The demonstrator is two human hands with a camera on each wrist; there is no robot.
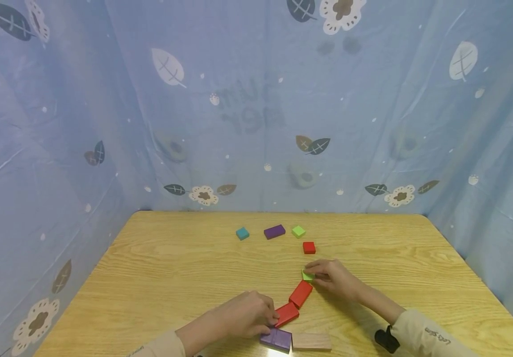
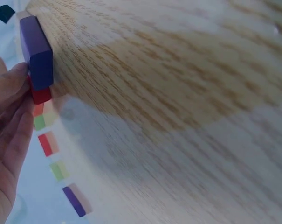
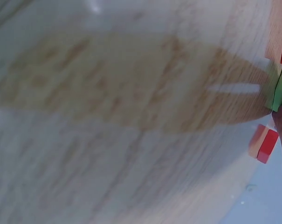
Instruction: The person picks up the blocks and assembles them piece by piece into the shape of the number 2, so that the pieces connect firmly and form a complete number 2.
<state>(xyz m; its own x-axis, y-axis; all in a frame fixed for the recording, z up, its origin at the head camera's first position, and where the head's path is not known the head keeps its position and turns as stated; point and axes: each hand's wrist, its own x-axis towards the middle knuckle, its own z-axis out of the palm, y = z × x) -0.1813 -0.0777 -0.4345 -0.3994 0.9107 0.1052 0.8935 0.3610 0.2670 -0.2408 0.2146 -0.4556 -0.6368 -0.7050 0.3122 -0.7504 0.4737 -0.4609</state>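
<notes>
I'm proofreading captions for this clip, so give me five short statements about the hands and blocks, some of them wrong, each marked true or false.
1. The right hand touches a green block. True.
2. In the head view, the teal block is the leftmost block. True.
3. The left hand is touching the teal block. False: it is at the near purple block, well away from the teal one.
4. In the head view, the plain wooden block lies to the right of the near purple block. True.
5. Only one red block shows in the head view. False: three red blocks show.
</notes>
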